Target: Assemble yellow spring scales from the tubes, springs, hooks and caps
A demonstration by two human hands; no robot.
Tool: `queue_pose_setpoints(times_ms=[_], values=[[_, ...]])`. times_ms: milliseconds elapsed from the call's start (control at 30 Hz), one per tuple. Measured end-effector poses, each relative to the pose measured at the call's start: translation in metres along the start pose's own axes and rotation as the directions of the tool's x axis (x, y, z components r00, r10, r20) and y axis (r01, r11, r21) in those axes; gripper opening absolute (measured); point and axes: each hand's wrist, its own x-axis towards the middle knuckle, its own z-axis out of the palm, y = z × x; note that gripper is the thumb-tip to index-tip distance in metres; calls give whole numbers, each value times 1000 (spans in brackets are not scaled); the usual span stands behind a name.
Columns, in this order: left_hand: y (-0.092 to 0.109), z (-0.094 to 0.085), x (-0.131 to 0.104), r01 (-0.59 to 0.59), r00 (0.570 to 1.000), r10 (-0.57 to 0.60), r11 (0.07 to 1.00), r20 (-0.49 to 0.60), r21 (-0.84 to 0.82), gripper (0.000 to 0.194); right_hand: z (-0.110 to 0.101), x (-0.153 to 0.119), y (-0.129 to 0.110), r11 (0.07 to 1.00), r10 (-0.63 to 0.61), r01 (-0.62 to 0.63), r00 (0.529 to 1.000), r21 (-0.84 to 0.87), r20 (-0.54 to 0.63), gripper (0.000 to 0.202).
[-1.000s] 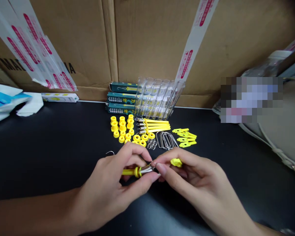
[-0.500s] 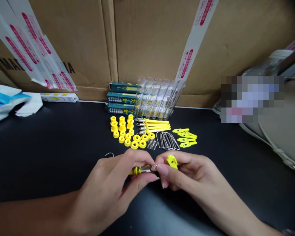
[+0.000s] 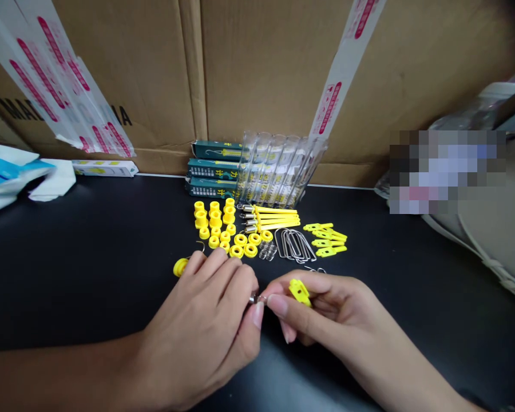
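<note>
My left hand (image 3: 201,320) is wrapped around a metal spring (image 3: 252,298) on a yellow rod; the fingers hide nearly all of it. From the thumb side, the thin wire end (image 3: 262,298) of the spring sticks out. My right hand (image 3: 330,309) pinches that wire end between thumb and index finger. A bright yellow plastic tab (image 3: 299,292) with a small hole is tucked in the same right hand. By my left knuckles shows a yellow cap (image 3: 181,267), with a thin wire hook (image 3: 201,245) close by; whether these belong to the held piece, I cannot tell.
Behind my hands lie yellow collars (image 3: 215,217), yellow rings (image 3: 250,250), small springs (image 3: 268,250), bent wire hooks (image 3: 294,245), yellow rods with springs (image 3: 274,219) and yellow tabs (image 3: 330,243). Clear tubes (image 3: 278,171) lean on green boxes (image 3: 212,186). A bag (image 3: 493,246) stands at the right.
My left hand has turned over, its back now covering the metal part and rod. The yellow cap has come into view beside it. My right hand keeps its pinch and the tab.
</note>
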Motion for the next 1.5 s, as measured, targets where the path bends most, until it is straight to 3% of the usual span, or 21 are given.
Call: queue_pose_setpoints(times_ms=[433, 800, 1067, 1300, 1500], values=[[0, 5, 3, -111, 988, 131, 971, -86, 214, 27, 1, 0, -1, 997, 65, -65, 998, -32, 4, 38], [1, 2, 2, -79, 988, 82, 996, -133, 33, 23, -2, -4, -1, 993, 108, -113, 989, 41, 101, 53], [0, -1, 0, 14, 997, -25, 990, -79, -139, 24, -7, -4, -5, 929, 179, -234, 962, 288, 205, 38], [-2, 0, -2, -3, 998, -12, 978, -68, -210, 17, -6, 0, -3, 908, 178, -250, 956, 336, 232, 38], [-2, 0, -3, 15, 999, -25, 979, -47, -205, 25, -7, 2, -2, 903, 160, -245, 954, 353, 254, 35]])
